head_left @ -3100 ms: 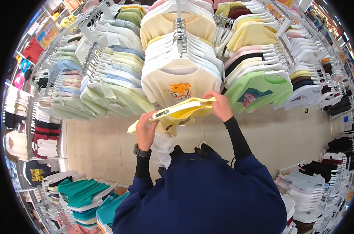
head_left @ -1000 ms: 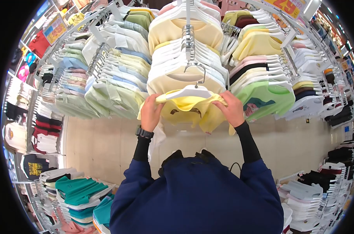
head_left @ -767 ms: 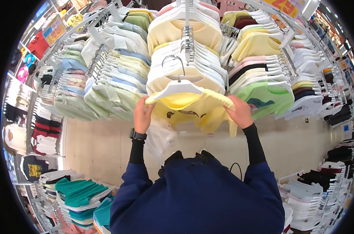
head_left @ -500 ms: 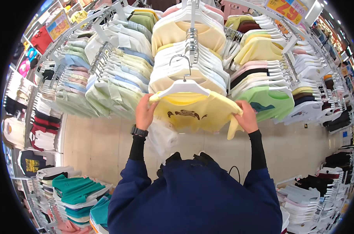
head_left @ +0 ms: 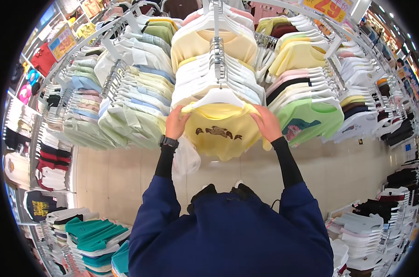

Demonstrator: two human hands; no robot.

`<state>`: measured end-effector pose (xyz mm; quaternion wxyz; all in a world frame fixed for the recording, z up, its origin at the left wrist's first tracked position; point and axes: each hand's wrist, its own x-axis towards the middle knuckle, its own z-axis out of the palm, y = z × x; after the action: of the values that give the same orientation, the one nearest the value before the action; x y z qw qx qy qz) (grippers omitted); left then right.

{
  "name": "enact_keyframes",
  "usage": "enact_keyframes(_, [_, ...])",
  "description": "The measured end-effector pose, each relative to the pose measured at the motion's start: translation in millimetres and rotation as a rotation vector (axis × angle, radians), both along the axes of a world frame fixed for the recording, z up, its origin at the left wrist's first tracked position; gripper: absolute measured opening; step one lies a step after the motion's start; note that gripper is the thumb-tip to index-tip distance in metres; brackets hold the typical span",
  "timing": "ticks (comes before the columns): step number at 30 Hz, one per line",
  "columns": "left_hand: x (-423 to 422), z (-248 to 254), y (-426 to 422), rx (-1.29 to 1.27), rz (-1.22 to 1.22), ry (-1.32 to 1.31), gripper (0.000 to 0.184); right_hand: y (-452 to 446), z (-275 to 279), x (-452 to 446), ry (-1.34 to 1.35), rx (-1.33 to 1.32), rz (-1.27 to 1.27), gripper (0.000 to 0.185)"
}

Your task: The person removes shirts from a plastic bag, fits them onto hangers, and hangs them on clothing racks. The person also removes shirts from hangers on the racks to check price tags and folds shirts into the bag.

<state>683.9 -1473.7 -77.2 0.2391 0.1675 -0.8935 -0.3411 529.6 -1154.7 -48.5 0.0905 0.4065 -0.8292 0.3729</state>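
Spreading yellow shirt (head_left: 225,144) on white hanger (head_left: 218,97) at near end of middle rack (head_left: 216,51), pinched at left shoulder by left hand (head_left: 175,124), right shoulder by right hand (head_left: 269,125); calling for level, even handling.

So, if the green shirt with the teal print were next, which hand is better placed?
Probably the right hand: it is beside the green shirt, while the left hand is across the yellow shirt. Both pinch that yellow shirt, so the right would likely have to let go first.
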Motion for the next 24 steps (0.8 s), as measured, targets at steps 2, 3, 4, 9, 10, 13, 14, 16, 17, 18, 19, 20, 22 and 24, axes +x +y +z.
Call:
enact_keyframes(2, [-1, -7, -6, 0.005, 0.006, -0.018, 0.031, -6, -7, -7, 0.005, 0.032, 0.002, 0.032])
enact_keyframes(3, [-4, -19, -10, -0.001, 0.003, -0.010, 0.031, -8, -12, -9, 0.008, 0.049, 0.004, 0.032])
enact_keyframes(4, [-7, -28, -13, -0.008, -0.002, 0.000, 0.031, -9, -20, -12, 0.001, 0.040, -0.009, 0.031])
enact_keyframes(9, [-10, -41, -8, 0.052, -0.020, -0.009, 0.034, -14, -50, -29, 0.034, 0.016, -0.053, 0.031])
enact_keyframes(10, [-10, -40, -7, 0.072, -0.012, -0.017, 0.034, -15, -52, -31, 0.036, 0.023, -0.064, 0.031])
enact_keyframes(13, [-9, -39, 0, -0.012, 0.037, 0.152, 0.031, -18, -56, -38, 0.007, 0.058, -0.092, 0.034])
enact_keyframes(14, [-7, -31, 7, 0.088, 0.119, 0.230, 0.030, -18, -58, -38, 0.062, -0.023, -0.144, 0.035])
enact_keyframes(16, [2, -13, 27, 0.284, 0.282, 0.381, 0.029, -19, -61, -34, 0.166, -0.185, -0.250, 0.037])
enact_keyframes(17, [8, -3, 36, 0.279, 0.281, 0.422, 0.026, -20, -52, -24, 0.128, -0.234, -0.245, 0.038])
enact_keyframes(18, [15, 4, 46, 0.367, 0.290, 0.450, 0.025, -19, -47, -6, 0.086, -0.280, -0.239, 0.039])
enact_keyframes(19, [21, 10, 57, 0.455, 0.300, 0.479, 0.025, -19, -37, 18, 0.043, -0.325, -0.233, 0.040])
enact_keyframes(20, [24, 19, 70, 0.544, 0.312, 0.511, 0.024, -23, -27, 46, -0.123, -0.346, -0.115, 0.041])
enact_keyframes(22, [24, 38, 100, 0.674, 0.342, 0.553, 0.023, -31, -10, 109, -0.351, -0.348, 0.111, 0.043])
enact_keyframes(24, [21, 47, 122, 0.746, 0.366, 0.593, 0.024, -44, -12, 154, -0.417, -0.348, 0.223, 0.041])
